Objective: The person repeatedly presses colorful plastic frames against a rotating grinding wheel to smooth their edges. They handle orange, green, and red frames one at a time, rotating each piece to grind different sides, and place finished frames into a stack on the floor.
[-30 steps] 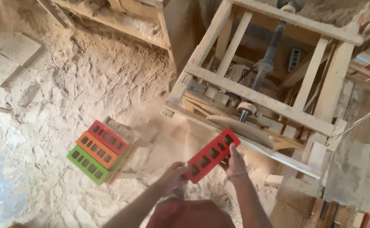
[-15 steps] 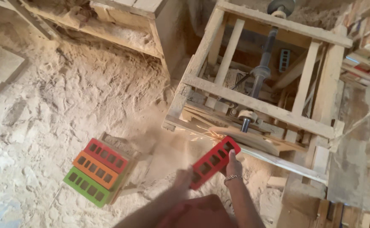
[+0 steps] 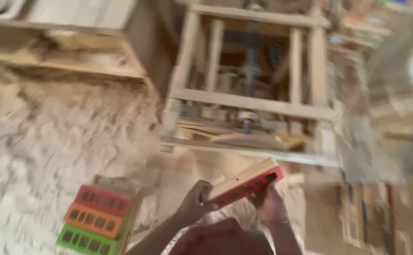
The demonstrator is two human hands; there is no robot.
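I see left hand (image 3: 194,205) and right hand (image 3: 268,204) both gripping the red block (image 3: 245,185); blurry, probably just off the wooden frame (image 3: 253,106).

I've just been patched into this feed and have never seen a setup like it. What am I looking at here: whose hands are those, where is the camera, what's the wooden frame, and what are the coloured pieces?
The one picture comes from a camera on the person's head, looking down, so the two bare arms rising from the bottom edge are that person's own. It is blurred by motion.

The left hand and right hand hold a flat red block between them, one at each end. It has a row of small slots along its red face and a bare wood side turned upward.

Just beyond the hands stands a rough wooden frame with a metal shaft running down its middle; its details are too blurred to tell.

The ground is covered in sawdust. At lower left lies a stack of similar slotted blocks: red, orange and green.
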